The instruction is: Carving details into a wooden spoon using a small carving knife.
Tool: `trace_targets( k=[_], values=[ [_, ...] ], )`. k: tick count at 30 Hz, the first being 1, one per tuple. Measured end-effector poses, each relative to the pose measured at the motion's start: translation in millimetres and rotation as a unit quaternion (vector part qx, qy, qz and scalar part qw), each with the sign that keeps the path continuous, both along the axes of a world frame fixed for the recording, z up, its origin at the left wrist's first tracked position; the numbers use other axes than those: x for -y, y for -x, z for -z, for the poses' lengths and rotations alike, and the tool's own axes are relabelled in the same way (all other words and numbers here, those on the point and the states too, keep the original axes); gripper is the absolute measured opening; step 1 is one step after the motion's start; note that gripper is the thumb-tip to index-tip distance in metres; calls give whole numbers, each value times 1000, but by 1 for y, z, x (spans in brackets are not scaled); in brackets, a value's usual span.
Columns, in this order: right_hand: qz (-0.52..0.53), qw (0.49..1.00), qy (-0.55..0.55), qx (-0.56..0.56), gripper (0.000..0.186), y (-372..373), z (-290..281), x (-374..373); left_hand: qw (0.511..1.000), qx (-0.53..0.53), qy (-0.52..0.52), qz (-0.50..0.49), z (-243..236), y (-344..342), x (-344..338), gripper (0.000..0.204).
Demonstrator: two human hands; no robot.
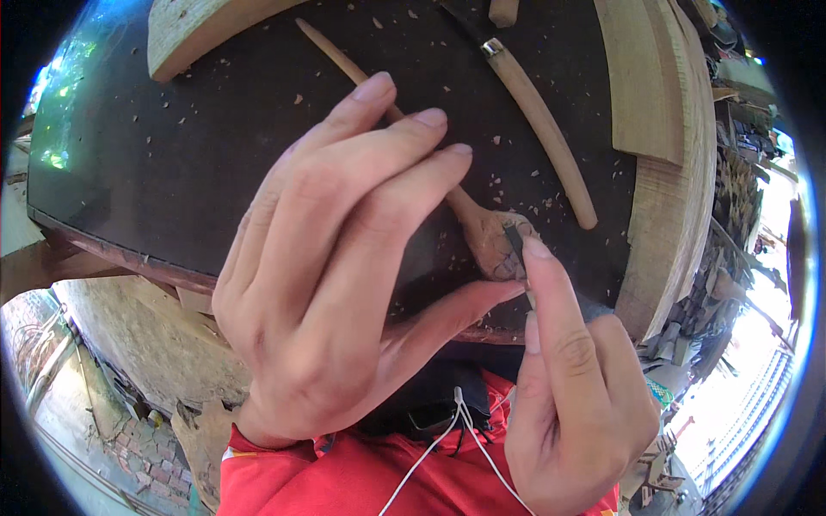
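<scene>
At four o'clock the right hand (585, 404) pinches a small dark blade (514, 241), index finger extended, against the bowl of a wooden spoon (486, 241), three o'clock. The left hand (331, 267), nine o'clock, arches unclenched over its handle, thumb reaching the bowl's rim. Beyond, at one o'clock, a knife (538, 116) lies on the worktop (163, 189).

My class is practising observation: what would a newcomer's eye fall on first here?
The left hand looms just left of centre, partly covering a wooden spoon. Lower right, the right hand pinches a small dark-tipped tool at the spoon's bowl. A wooden-handled knife lies right of the spoon on the dark table.
</scene>
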State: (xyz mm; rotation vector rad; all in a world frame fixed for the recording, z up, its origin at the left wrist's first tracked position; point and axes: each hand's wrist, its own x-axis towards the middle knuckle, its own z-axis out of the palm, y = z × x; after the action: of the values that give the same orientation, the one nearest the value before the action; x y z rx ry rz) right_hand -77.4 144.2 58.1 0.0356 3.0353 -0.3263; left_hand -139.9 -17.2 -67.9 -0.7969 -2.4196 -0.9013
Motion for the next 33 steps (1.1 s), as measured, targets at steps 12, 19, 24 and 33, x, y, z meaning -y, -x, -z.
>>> trace_targets(
  k=[12, 19, 24, 33],
  values=[
    [-25, 999, -15, 21, 46, 2, 5, 3, 999, -20, -38, -6, 12, 1, -1, 68],
    [-13, 997, 18, -79, 45, 8, 15, 17, 998, -19, -55, -18, 7, 4, -9, 68],
    [-14, 1000, 11, -12, 45, 10, 6, 12, 999, 7, -30, -41, 5, -2, -10, 66],
    [-9, 998, 27, -52, 43, 2, 23, -1, 997, 56, 7, -48, -2, -7, -3, 67]
  ],
)
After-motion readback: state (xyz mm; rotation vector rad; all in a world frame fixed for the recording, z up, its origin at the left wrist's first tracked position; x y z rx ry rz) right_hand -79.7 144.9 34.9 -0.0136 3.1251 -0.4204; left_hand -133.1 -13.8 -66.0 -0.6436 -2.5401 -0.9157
